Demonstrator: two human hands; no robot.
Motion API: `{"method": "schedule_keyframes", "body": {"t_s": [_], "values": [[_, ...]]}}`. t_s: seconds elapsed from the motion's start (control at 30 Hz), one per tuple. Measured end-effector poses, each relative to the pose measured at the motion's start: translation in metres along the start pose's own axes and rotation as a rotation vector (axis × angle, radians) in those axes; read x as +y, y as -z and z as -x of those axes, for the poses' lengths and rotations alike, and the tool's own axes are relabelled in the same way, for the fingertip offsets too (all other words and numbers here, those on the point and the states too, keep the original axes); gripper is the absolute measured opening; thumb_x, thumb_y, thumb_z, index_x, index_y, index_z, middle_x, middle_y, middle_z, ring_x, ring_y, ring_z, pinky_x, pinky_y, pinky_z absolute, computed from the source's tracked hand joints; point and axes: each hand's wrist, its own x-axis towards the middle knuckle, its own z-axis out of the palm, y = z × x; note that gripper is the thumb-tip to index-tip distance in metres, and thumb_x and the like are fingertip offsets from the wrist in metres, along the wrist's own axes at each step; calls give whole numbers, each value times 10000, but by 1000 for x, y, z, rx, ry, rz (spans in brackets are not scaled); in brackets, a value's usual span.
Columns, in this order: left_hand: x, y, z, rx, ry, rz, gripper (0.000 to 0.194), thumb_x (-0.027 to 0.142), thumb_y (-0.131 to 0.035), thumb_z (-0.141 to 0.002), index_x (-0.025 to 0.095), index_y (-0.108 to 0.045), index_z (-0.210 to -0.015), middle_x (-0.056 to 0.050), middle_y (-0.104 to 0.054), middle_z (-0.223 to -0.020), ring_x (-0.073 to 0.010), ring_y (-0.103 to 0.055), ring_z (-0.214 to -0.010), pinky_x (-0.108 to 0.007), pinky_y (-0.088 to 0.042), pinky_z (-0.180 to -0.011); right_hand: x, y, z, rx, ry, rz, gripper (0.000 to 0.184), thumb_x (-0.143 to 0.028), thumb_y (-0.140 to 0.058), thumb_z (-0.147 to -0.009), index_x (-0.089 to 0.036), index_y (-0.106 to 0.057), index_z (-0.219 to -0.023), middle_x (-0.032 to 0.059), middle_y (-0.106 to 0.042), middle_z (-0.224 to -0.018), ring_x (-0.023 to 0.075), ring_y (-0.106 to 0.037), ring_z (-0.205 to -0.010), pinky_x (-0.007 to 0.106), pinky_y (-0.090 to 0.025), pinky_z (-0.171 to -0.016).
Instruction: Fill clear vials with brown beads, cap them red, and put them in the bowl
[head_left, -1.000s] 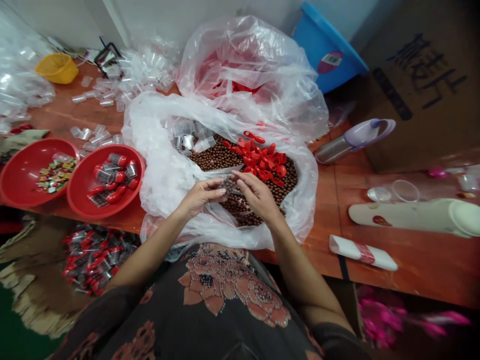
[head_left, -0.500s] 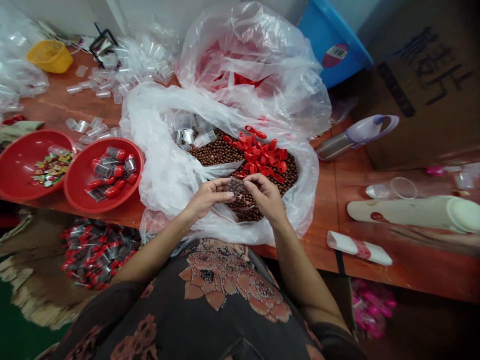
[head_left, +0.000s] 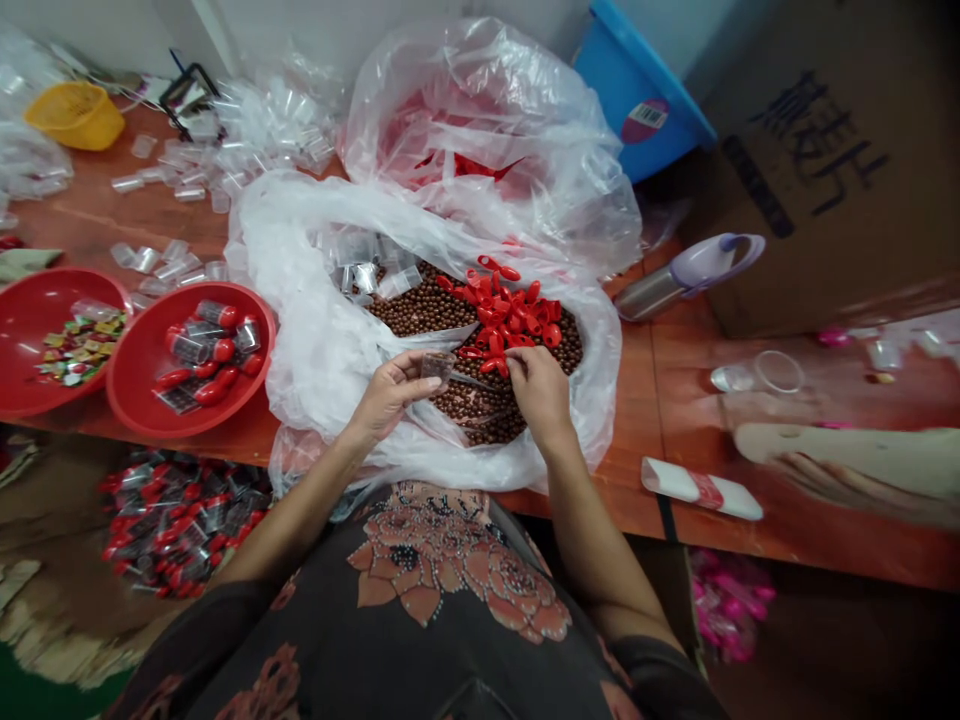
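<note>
Clear plastic tube in left hand, right hand over beads

Left forearm and right forearm angled inward toward midline. Left hand raised, fingers curled toward thumb. Right hand palm down, fingers curled under. Hands just apart.

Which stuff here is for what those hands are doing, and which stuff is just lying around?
Probably for the job:
clear plastic tube in the left hand
right hand
red caps
brown beads
capped tubes in the red bowl

Probably just lying around:
yellow basket
blue tub
cardboard box
flask
</note>
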Motion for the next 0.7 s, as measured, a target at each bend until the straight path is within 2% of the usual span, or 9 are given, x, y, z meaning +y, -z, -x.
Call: {"method": "schedule_keyframes", "body": {"t_s": [0.2, 0.37, 0.47, 0.53, 0.63, 0.7], "values": [[-4, -4, 1, -9, -35, -68, 406, 217, -856, -651, 190, -707, -1028, -30, -739, -999, -146, -667, -885, -295, -547, -869, 4, -19, -13, 66, 34, 170, 250, -357, -545, -936, -178, -701, -1016, 125, -642, -994, 266, -576, -952, 430, -476, -902], [-10, -5, 1, -41, -39, -113, 401, 228, -850, -671, 189, -712, -1045, -37, -736, -1033, -138, -658, -892, -285, -535, -861, 4, -30, -23, 44, 83, 139, 182, -323, -570, -913, -200, -687, -849, 106, -633, -927, 245, -571, -930, 400, -481, -885], [-12, -4, 2, -12, 9, -62, 432, 229, -865, -649, 167, -708, -1046, -45, -740, -986, -145, -662, -881, -310, -540, -873, 3, -29, -20, 76, 33, -75, 183, -350, -547, -929, -206, -645, -872, 79, -666, -887, 225, -601, -889, 397, -493, -880], [-11, -4, 3, -12, 47, -17, 443, 228, -864, -647, 159, -704, -1055, -51, -742, -986, -148, -668, -877, -323, -545, -876, 0, -24, -15, 81, -64, -371, 207, -409, -532, -940, -219, -603, -982, 42, -685, -902, 185, -627, -798, 341, -526, -760], [-10, -7, 6, -43, 81, 19, 444, 221, -858, -655, 160, -708, -1067, -58, -744, -1009, -144, -676, -875, -322, -549, -876, -11, -13, -7, -18, -193, -786, 324, -442, -608, -897, -268, -535, -1161, -13, -687, -930, 110, -590, -591, 233, -465, -503], [-10, -9, 8, -59, 88, 12, 445, 223, -858, -656, 161, -713, -1072, -66, -745, -1028, -148, -682, -881, -324, -551, -876, -19, -4, -2, -107, -202, -871, 449, -405, -691, -842, -308, -523, -1248, -22, -684, -966, 86, -557, -547, 215, -445, -461]]}}
